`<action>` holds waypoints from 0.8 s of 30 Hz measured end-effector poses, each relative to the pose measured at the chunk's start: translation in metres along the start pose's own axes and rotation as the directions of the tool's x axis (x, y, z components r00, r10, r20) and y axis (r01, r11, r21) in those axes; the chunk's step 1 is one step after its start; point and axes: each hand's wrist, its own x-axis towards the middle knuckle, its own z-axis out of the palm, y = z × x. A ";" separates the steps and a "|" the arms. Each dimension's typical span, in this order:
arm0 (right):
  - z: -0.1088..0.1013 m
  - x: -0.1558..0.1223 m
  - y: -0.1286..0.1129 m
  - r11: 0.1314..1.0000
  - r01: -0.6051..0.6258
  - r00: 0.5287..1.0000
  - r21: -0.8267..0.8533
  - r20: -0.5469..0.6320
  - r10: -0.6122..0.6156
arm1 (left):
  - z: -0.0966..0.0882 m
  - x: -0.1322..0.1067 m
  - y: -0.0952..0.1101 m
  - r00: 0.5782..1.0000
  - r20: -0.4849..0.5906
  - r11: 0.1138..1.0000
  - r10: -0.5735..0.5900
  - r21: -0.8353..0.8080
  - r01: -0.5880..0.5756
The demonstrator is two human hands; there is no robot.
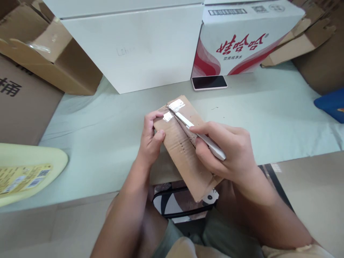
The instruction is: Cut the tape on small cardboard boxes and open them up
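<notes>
A small brown cardboard box [185,154] lies tilted across the table's front edge, its near end sticking out over my lap. My left hand [152,138] grips its left side near the far end, thumb on top. In my right hand [225,147] is a white utility knife [208,141], with the index finger along its body. The blade end rests at the seam between the top flaps, by a torn white label [176,105]. The seam stands slightly apart below the blade. My right palm hides part of the box's right side.
A phone [209,82] lies in front of a white and red carton [236,43]. Beside that carton stands a large white box [139,50]. Open brown cartons [77,68] flank the table [107,143]. A yellow-green container [53,157] is at left, a blue object [331,104] at right.
</notes>
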 end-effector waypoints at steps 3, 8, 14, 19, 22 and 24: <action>-0.001 0.000 0.000 1.000 -0.004 1.000 0.008 -0.019 0.004 | 0.000 0.000 -0.001 1.000 -0.004 1.000 0.006 0.007 -0.006; 0.000 0.001 -0.001 1.000 -0.028 1.000 0.009 0.002 0.028 | 0.000 -0.001 -0.001 1.000 0.000 1.000 0.012 -0.005 -0.012; 0.000 0.000 -0.001 1.000 -0.012 0.999 -0.009 -0.040 0.012 | 0.000 -0.002 -0.001 1.000 -0.010 1.000 -0.013 -0.002 0.013; 0.000 0.000 -0.001 0.999 -0.035 0.999 0.012 0.008 0.035 | 0.000 -0.002 0.000 1.000 -0.014 1.000 -0.017 -0.017 0.017; -0.001 0.000 -0.002 0.998 -0.055 0.998 0.025 0.011 0.054 | 0.001 -0.002 -0.001 1.000 -0.016 1.000 -0.019 -0.019 0.019; -0.003 -0.001 -0.003 0.996 -0.074 0.996 0.056 -0.040 0.076 | 0.001 -0.003 -0.004 0.999 -0.023 1.000 -0.022 -0.019 0.022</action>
